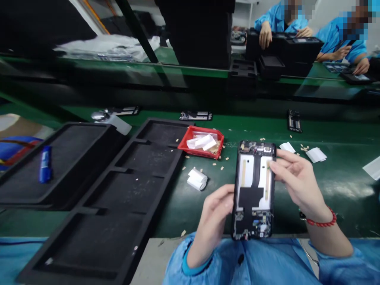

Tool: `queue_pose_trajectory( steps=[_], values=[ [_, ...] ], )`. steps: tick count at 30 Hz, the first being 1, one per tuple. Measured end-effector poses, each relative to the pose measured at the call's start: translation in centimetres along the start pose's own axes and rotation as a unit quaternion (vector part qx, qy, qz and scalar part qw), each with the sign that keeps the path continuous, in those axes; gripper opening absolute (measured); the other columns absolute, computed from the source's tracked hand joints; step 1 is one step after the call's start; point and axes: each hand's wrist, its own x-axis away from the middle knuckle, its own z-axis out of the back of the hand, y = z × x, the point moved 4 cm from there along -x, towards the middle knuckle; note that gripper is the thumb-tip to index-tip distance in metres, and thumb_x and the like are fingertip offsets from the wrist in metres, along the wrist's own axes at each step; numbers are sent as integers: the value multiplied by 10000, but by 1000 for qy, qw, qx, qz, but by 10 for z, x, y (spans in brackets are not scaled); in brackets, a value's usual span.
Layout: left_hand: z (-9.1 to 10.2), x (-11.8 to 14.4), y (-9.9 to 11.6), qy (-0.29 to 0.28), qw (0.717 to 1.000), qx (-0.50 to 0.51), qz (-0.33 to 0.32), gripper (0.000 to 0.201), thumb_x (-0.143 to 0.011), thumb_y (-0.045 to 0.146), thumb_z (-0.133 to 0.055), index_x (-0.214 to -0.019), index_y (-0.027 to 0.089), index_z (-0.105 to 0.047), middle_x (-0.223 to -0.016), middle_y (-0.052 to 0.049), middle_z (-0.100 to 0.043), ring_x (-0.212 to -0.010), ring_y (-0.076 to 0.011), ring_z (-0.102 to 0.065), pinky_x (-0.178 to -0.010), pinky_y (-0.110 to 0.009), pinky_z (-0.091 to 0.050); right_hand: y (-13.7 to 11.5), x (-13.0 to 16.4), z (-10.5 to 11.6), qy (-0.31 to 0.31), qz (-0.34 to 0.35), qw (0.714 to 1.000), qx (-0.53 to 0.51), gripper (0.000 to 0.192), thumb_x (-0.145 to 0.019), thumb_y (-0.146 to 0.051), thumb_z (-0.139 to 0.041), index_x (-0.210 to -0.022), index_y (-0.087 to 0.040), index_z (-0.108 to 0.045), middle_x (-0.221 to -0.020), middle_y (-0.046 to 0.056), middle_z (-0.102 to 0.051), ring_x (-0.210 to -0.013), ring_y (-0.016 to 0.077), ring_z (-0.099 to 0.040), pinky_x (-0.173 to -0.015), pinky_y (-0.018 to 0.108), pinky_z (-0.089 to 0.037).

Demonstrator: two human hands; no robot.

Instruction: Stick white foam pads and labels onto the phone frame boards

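An open phone chassis (pixel 253 190), black with white inner panels and a circuit board at its lower end, is held upright over the green belt. My left hand (pixel 215 217) grips its lower left edge. My right hand (pixel 297 180), a red bead bracelet on its wrist, touches the upper right edge, with thumb and fingertip pinched at a small spot on the right white panel. A red bin (pixel 202 142) with white strips lies just left of the chassis top. A folded white piece (pixel 196 179) rests on the belt near my left hand.
A long black foam tray (pixel 118 198) with several compartments lies at left, a second black tray (pixel 65 158) holding a blue marker (pixel 45 164) beside it. Other phone frames (pixel 294 120) (pixel 196 115) lie farther along the belt. White slips (pixel 316 154) and scraps lie around. Two people in blue work across.
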Motion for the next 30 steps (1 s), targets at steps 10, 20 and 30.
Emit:
queue_pose_trajectory(
  steps=[10,20,30],
  values=[
    [9,-20,-6,143,987,-2,-77,455,-814,382,-777,-1204,173,-668,-1152,-119,-752,-1056,-243,-710,-891,-327,-580,75,30,15,-34,-107,991,-71,246,-892,-295,-723,-1137,-272,-717,-1177,43,-779,-1010,250,-776,-883,387,-674],
    [-6,-19,3,184,965,-71,-174,350,-958,230,-579,-1289,263,-469,-753,48,-678,-614,-90,-618,-658,-187,-526,27,14,35,66,164,965,195,301,-859,-289,-754,-1154,-289,-697,-1355,83,-648,-1274,269,-619,-1117,509,-497],
    [-19,-8,12,145,919,-275,-242,192,-972,192,-488,-841,199,-628,-751,13,-638,-619,-110,-582,-581,-196,-459,-2,16,-50,-7,290,922,258,109,-874,-157,-685,-860,-248,-741,-1388,96,-607,-1254,306,-626,-1105,545,-513]
  ],
)
